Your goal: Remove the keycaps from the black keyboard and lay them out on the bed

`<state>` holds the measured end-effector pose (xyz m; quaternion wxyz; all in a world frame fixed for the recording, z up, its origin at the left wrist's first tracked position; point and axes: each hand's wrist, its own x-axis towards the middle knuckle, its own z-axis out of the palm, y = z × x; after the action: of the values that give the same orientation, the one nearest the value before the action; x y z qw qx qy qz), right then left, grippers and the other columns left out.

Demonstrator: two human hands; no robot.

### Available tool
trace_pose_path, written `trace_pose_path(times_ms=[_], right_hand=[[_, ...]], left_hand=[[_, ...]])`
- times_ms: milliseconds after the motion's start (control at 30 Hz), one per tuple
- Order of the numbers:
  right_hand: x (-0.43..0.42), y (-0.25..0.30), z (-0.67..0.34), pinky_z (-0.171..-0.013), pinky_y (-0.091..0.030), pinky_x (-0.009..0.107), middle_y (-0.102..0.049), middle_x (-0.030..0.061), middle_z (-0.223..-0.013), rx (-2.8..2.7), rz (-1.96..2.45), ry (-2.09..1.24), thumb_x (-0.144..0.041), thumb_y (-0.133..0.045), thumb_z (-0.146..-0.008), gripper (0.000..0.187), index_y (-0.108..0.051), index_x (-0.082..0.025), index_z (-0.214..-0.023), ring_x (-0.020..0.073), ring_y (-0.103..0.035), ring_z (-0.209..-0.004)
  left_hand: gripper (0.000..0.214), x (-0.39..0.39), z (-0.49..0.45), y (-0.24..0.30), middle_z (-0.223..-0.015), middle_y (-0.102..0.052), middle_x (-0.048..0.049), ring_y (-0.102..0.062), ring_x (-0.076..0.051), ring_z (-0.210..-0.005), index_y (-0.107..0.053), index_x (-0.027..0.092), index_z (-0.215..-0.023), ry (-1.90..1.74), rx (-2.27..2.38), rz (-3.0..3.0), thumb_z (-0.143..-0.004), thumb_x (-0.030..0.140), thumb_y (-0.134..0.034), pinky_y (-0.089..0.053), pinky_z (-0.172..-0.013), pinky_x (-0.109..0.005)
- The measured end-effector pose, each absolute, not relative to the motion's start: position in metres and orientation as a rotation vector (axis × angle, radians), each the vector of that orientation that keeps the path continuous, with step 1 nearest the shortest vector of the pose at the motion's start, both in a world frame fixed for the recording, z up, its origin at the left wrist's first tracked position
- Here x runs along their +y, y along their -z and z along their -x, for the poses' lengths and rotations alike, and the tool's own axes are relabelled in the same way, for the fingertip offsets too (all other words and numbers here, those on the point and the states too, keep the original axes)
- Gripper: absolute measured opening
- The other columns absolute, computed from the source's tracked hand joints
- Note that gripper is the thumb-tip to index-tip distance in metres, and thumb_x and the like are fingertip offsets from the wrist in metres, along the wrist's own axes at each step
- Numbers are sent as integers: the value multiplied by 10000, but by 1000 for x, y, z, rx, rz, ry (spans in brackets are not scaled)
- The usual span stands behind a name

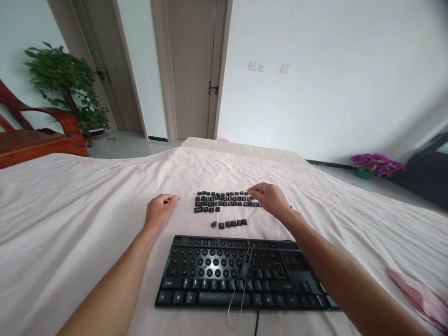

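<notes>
A black keyboard (224, 273) lies near me on the pink sheet, with many keycaps off and bare round switches showing. A wire keycap puller (241, 284) rests across it. Beyond it, loose black keycaps (220, 201) are laid out in rows, with a short row of keycaps (229, 224) closer to the keyboard. My right hand (269, 199) hovers over the right end of the rows, fingers curled down in a pinch at a keycap. My left hand (159, 211) rests on the sheet left of the rows, fingers loosely curled, nothing visible in it.
The pink sheet (70, 219) covers a wide surface. A red wooden chair (35, 135) and a leafy plant (66, 84) stand at the far left. Two doors (189, 70) are behind. Purple flowers (376, 164) sit on the floor at right.
</notes>
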<state>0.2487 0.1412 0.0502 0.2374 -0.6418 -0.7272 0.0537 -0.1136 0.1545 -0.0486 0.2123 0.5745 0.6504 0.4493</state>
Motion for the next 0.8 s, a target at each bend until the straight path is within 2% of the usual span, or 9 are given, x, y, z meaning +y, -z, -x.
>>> trace_pose_path(times_ms=[333,533,800], right_hand=[[118,-29,-265,-725,-446,269,-729,7,-1017,-1895,1874,-111,-369,-515,-875,265,-746,-274,-964,207,-657,-903],[122,-15,-268,-756,-437,273,-724,13,-1026,-1925,1928,-72,-291,-511,-865,262,-746,-284,-979,219,-650,-949],[122,-3,-269,-736,-445,275,-717,5,-1029,-1937,1898,-50,-304,-502,-870,269,-738,-283,-998,212,-652,-923]], left_hand=[[346,153,113,47,-935,-747,-37,-674,-229,-842,-743,220,-860,-1189,1877,-1629,-755,511,-589,-472,-726,-280],[373,153,113,46,-914,-746,-41,-670,-234,-850,-739,203,-872,-1155,1874,-1632,-754,522,-585,-465,-739,-279],[372,153,112,47,-897,-745,-37,-668,-227,-838,-739,210,-876,-1162,1877,-1634,-752,528,-591,-456,-740,-281]])
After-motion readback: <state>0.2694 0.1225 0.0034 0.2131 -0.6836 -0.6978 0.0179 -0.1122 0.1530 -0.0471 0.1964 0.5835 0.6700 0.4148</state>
